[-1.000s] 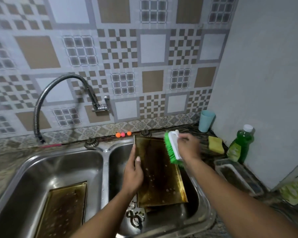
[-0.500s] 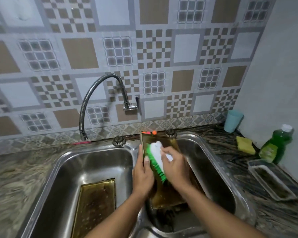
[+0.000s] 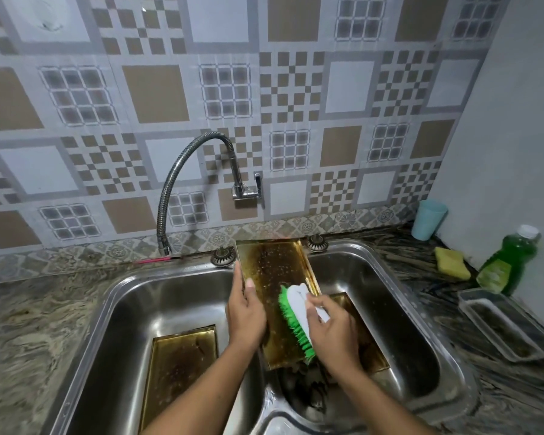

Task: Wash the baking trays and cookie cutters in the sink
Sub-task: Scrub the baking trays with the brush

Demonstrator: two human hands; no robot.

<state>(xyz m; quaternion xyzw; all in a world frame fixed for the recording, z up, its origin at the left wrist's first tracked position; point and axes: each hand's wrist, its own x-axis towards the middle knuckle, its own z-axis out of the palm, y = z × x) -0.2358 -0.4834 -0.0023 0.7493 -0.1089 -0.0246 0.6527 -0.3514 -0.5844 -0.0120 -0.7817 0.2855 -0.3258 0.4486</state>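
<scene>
Gripping the white-backed scrubbing brush with green bristles (image 3: 296, 315), the right hand (image 3: 333, 335) is curling its fingers over the brush's back and pressing the bristles onto the lower right part of a stained, brass-coloured rectangular baking tray (image 3: 274, 274). The left hand (image 3: 245, 312) is clasping that tray's left edge about midway along, with the thumb lying on the tray's face.

The tray is leaning in the right basin of the double stainless-steel sink (image 3: 117, 293). Its near short end is sitting down in the basin and its far end is resting at the back rim, so its long axis is running away from the person. The speckled upper stretch is lying beyond the brush, up and away from the right hand. The left hand is nearer to that stretch but busy holding, so a brush stroke along the axis looks to be the coming move.

Under the leaning tray, a second brownish tray (image 3: 371, 346) is lying in the right basin. Dark shapes (image 3: 308, 394) by the drain may be cookie cutters, though I cannot tell. A third similar tray (image 3: 179, 365) is lying flat on the left basin's floor.

Further right on the veined counter, a clear rectangular plastic tub (image 3: 509, 328) is sitting, its contents unclear. Beyond it are standing a bottle of green dish liquid (image 3: 506, 265), a yellow sponge (image 3: 453, 262) and a pale blue cup (image 3: 427, 219). A flexible metal tap (image 3: 195, 158) is arching from the tiled wall toward the left basin.
</scene>
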